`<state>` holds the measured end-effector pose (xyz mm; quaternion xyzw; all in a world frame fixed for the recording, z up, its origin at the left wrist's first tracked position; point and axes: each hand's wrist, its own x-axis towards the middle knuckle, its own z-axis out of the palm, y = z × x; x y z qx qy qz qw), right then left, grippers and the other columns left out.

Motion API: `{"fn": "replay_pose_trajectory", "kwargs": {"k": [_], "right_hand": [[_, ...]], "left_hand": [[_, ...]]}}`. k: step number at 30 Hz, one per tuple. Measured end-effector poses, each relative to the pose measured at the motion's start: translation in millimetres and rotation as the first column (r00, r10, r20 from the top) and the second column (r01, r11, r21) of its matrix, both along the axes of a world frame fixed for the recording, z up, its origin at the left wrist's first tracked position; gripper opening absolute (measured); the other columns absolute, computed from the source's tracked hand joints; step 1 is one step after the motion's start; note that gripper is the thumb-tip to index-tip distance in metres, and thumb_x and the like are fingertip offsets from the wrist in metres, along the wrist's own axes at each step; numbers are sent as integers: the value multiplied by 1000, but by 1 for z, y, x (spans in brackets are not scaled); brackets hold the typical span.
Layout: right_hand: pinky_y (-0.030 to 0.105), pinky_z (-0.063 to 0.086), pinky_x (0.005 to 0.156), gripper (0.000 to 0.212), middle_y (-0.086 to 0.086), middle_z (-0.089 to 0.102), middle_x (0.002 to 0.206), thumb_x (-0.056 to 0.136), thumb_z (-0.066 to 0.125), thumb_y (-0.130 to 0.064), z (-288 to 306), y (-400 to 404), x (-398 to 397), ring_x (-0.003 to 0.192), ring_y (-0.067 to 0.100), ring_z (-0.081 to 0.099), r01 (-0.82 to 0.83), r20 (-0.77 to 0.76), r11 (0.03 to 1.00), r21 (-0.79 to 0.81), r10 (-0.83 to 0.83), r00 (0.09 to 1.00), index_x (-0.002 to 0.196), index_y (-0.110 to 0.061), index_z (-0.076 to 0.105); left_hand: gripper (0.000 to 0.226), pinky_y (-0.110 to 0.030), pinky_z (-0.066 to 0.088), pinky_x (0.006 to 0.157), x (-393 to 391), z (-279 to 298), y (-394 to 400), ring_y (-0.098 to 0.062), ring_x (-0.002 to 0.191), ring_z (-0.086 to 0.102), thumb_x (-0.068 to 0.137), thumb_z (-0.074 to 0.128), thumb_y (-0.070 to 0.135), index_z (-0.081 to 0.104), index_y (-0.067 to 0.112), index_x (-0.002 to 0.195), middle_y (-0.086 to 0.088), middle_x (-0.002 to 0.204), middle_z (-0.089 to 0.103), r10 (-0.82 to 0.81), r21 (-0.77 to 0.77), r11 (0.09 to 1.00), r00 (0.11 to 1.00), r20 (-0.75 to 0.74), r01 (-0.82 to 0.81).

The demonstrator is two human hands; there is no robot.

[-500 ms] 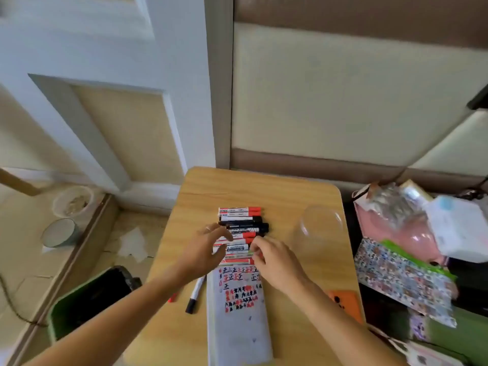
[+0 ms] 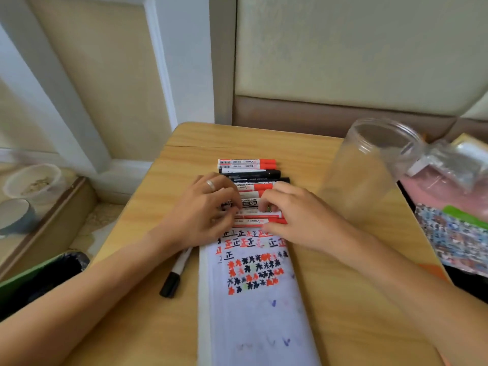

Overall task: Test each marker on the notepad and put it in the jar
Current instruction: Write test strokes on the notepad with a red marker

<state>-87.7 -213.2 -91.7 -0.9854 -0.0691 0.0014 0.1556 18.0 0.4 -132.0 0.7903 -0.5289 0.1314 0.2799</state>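
Several red and black markers (image 2: 248,165) lie side by side in a row at the middle of the wooden table (image 2: 343,299). My left hand (image 2: 206,207) and my right hand (image 2: 298,215) are over the near part of the row, fingertips curled on the two ends of one white marker with black lettering (image 2: 250,204), which lies in the row. The white notepad (image 2: 258,307), covered in red and black test marks, lies just in front of the row. The clear plastic jar (image 2: 369,175) stands open to the right. One black-capped marker (image 2: 175,270) lies alone left of the notepad.
A plastic bag (image 2: 454,165) and a patterned pouch (image 2: 454,233) crowd the right edge of the table. Left of the table, on the floor, are a dark bin (image 2: 39,281), a bowl (image 2: 31,180) and a tape roll (image 2: 15,215). A padded wall panel stands behind.
Both hands have closed in on the near markers of the row, their fingertips now curled on one marker. The view has come closer and tilted down.
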Motion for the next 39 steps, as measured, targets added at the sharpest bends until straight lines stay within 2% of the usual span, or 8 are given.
{"fn": "replay_pose_trajectory", "kwargs": {"k": [8, 15, 18, 21, 25, 30, 34, 39], "right_hand": [[40, 52, 74, 23, -12, 49, 107, 93, 65, -31, -2, 12, -12, 90, 18, 57, -12, 86, 988, -152, 25, 996, 104, -33, 45], [37, 55, 74, 11, -11, 47, 107, 95, 63, -28, 3, 18, -15, 89, 13, 57, 14, 70, 984, -177, -1, 998, 101, -31, 53], [36, 55, 73, 13, -12, 46, 107, 96, 64, -29, 4, 22, -17, 89, 13, 57, 30, 68, 983, -180, -18, 998, 99, -31, 52], [32, 51, 69, 14, -12, 44, 108, 96, 64, -31, 2, 29, -21, 87, 12, 57, 64, 93, 983, -175, -48, 995, 102, -31, 51], [31, 45, 67, 10, -10, 47, 109, 98, 60, -29, 4, 46, -33, 85, 14, 57, 100, 166, 986, -137, -77, 983, 106, -27, 55], [33, 50, 71, 4, -14, 52, 99, 98, 60, -30, 1, 72, -58, 80, 6, 55, 85, 208, 996, 40, -92, 974, 96, -27, 61], [24, 42, 68, 6, -15, 58, 93, 95, 63, -22, -15, 80, -72, 73, -5, 50, 72, 217, 983, 171, -109, 970, 90, -24, 64], [25, 40, 68, 8, -16, 52, 92, 94, 64, -17, -43, 82, -84, 70, -2, 46, 116, 218, 960, 255, -174, 960, 89, -23, 64]], "left_hand": [[11, -38, 44, 85, -4, 0, -2, -18, 97, 57, 91, 62, 28, 69, 22, 97, 4, 102, 64, 0, 58, 998, 982, 189, -11], [15, -39, 49, 83, -13, 20, 20, -20, 98, 57, 96, 57, 25, 68, 19, 104, 1, 107, 64, 249, -8, 968, 965, 81, -249], [22, -34, 47, 78, -21, 20, 45, -22, 108, 54, 96, 55, 32, 63, 19, 113, -4, 114, 59, 614, 46, 789, 786, -70, -613], [37, -34, 42, 77, -34, 8, 69, -26, 108, 51, 96, 52, 47, 57, 14, 113, -8, 111, 55, 760, 287, 648, 624, -182, -706], [20, -36, 51, 77, -55, 1, 77, -24, 90, 54, 95, 51, 29, 54, 15, 109, -7, 102, 55, 734, 359, 662, 666, -133, -658], [20, -41, 55, 67, -74, 11, 74, -22, 75, 58, 95, 51, 18, 61, 16, 113, -4, 101, 55, 708, 169, 704, 662, -246, -690], [22, -36, 51, 61, -95, 13, 67, -21, 77, 57, 98, 54, 23, 60, 22, 119, -2, 107, 57, 609, -7, 783, 768, -198, -622], [24, -40, 55, 71, -100, -5, 67, -24, 91, 60, 99, 52, 26, 61, 22, 121, -3, 111, 58, 626, 73, 776, 750, -213, -626]]}}
